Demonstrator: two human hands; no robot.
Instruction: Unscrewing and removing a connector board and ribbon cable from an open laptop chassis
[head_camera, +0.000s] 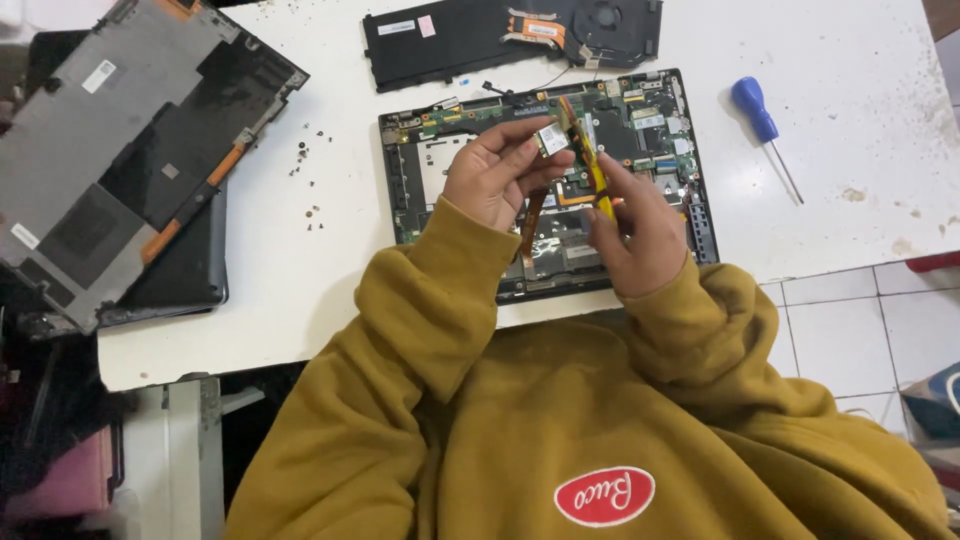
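Currently pinched between left hand (492, 178) fingertips: small circuit card (553, 139), lifted just above opened laptop chassis (545, 180). Closed in right hand (630, 230): yellow pry tool (597, 178), long axis upright, tip touching card's right edge. Beyond chassis, right: blue screwdriver (762, 125).

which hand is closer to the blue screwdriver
Right. The right hand is over the open laptop, on the side towards the blue screwdriver. The left hand is further away, over the laptop's middle.
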